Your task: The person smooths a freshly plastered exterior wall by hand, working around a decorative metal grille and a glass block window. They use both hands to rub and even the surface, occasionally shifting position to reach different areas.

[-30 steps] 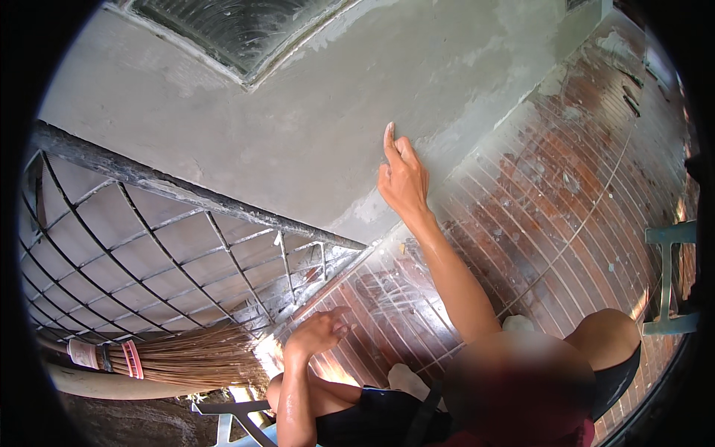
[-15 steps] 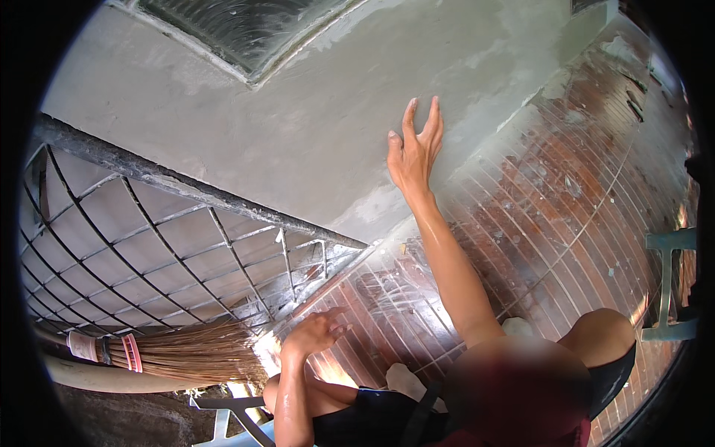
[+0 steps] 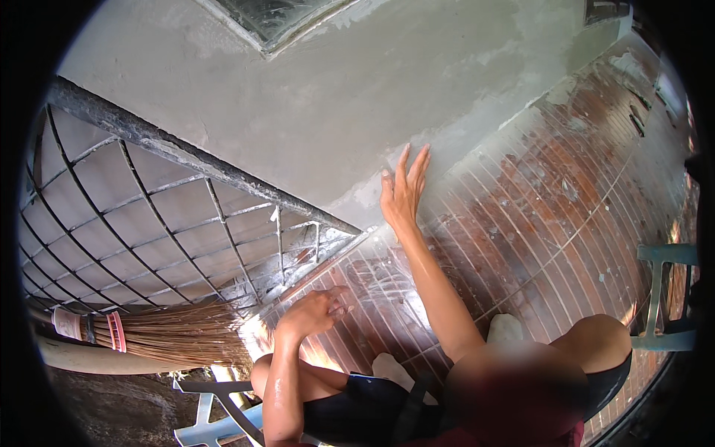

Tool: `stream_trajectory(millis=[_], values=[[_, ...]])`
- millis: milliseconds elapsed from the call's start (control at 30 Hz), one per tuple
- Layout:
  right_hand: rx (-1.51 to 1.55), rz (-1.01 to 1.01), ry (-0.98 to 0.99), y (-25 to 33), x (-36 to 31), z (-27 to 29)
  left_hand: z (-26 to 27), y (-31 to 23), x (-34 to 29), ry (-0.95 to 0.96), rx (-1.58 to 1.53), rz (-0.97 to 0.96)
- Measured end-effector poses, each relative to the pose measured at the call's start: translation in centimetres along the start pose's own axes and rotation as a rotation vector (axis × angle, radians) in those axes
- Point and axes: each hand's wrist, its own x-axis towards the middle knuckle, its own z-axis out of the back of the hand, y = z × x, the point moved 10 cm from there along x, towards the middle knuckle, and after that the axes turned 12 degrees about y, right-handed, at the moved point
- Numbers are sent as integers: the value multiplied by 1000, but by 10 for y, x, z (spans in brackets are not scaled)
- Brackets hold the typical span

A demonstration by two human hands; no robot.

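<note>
Head view: right hand (image 3: 403, 195) spread flat on plastered wall (image 3: 313, 104), left hand (image 3: 313, 313) empty on tiles (image 3: 521, 216).

Hands: two, the left hand (image 3: 314, 311) at seven o'clock, the right hand (image 3: 402, 195) near centre
Brooms: one broom (image 3: 160, 335), bristles fanned at eight o'clock
Metal grilles: one metal grille (image 3: 171, 223), running out to nine o'clock
Plastic chairs: two in sight, a teal chair (image 3: 666, 298) at three o'clock and a blue chair (image 3: 212, 417) at seven o'clock
Windows: one window (image 3: 279, 18), up at twelve o'clock
Walls: one grey plastered wall (image 3: 298, 112) and one ribbed brick wall (image 3: 551, 216), at two o'clock
</note>
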Motion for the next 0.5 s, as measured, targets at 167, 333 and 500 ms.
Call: stream_trajectory(millis=[167,333,500], values=[[33,-35,-12,17,3,-18,-12,21,-5,12,-15,54],[-5,-11,52,39,-19,-38,-13,25,-7,-2,-45,39],[-55,36,30,61,-32,-39,-9,19,-7,-3,-82,9]])
